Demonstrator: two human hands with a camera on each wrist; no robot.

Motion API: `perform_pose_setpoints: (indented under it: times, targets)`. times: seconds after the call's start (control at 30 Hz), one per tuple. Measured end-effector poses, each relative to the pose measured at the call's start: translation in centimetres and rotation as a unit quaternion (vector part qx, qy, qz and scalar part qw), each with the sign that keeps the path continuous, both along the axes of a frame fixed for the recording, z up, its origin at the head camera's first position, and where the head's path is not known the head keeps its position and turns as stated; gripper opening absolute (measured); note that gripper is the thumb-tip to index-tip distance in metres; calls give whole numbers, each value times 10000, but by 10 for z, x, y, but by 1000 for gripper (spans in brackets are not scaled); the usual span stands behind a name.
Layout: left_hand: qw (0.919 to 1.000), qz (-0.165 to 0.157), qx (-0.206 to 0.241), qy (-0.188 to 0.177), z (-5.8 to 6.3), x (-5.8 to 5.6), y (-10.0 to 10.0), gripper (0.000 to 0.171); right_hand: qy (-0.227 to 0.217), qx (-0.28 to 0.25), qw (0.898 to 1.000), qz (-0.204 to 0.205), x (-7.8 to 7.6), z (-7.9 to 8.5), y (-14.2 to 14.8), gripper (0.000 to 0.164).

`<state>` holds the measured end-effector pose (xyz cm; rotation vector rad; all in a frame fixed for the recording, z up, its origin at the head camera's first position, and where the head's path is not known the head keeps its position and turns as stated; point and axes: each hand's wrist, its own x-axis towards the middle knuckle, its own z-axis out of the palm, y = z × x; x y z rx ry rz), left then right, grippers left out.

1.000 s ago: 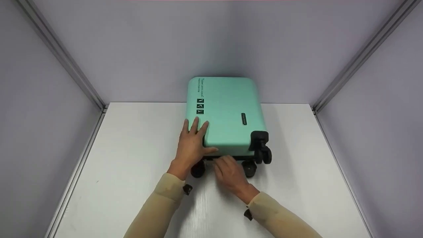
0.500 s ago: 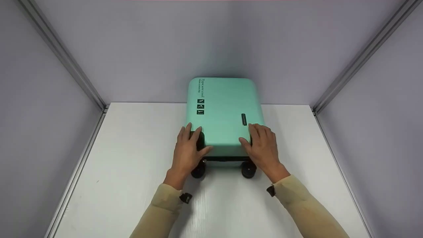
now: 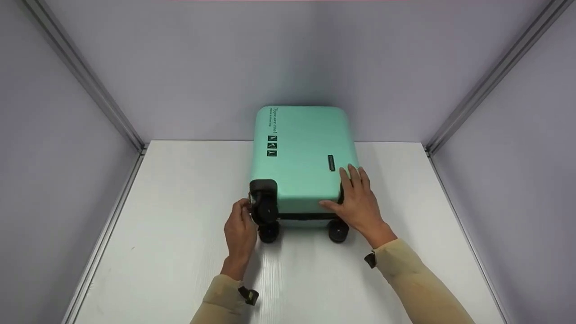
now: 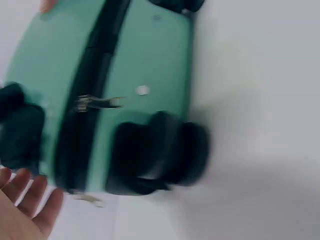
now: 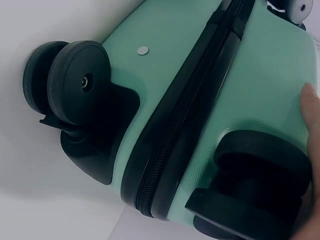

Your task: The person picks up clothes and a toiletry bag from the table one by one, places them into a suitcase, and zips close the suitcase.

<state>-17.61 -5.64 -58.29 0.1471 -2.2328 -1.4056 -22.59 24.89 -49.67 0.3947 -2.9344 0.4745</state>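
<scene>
A mint-green hard-shell suitcase (image 3: 306,144) lies flat, its wheeled end toward me. Black caster wheels (image 5: 80,82) stick out at its corners. A black zipper (image 5: 175,125) runs along the middle of that end. One metal zipper pull (image 4: 100,102) hangs on it; a second zipper pull (image 4: 89,199) sits at the corner by my left fingertips. My left hand (image 3: 240,234) is beside the near left corner, its fingers loosely extended and partly hidden behind the wheel. My right hand (image 3: 360,209) rests on the near right corner, fingers spread along the shell and thumb on the front edge.
The suitcase lies on a white table (image 3: 189,202), its far end close to the grey back wall (image 3: 216,72). Grey side panels (image 3: 58,157) with metal rails stand left and right.
My right hand has moved from the middle of the zipper to the near right corner. My left hand has come off the shell's top, down to the left side. The suitcase has stayed nearly in place.
</scene>
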Motion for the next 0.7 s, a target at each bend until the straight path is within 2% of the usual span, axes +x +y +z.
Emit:
perform_pose_setpoints:
  times: [0.1, 0.2, 0.27, 0.33, 0.43, 0.53, 0.7]
  targets:
    - [9984, 61, -193, -522, -12, 6, 6, 20, -44, 6, 10000, -57, 0, 0, -1, 113]
    - [9924, -55, -537, -1106, -21, 11, 14, 14, -55, 13, 9999, -90, 0, 0, -1, 113]
    - [9870, -227, -658, -1450, -24, 13, 20, 23, -57, 15, 9999, -97, 0, 0, -1, 113]
    - [9828, -392, -762, -1638, -26, 13, 25, 35, -54, 19, 9999, -97, 0, 0, 0, 113]
    - [9808, -504, -926, -1643, -29, 12, 31, 38, -85, -1, 9999, -116, 1, 0, 0, 114]
    - [9821, -371, -1113, -1473, -32, 10, 35, 35, -154, -5, 9998, -144, 2, 0, -1, 114]
    - [9856, -182, -1079, -1285, -35, 9, 39, 33, -201, 26, 9996, -172, 1, 0, -1, 113]
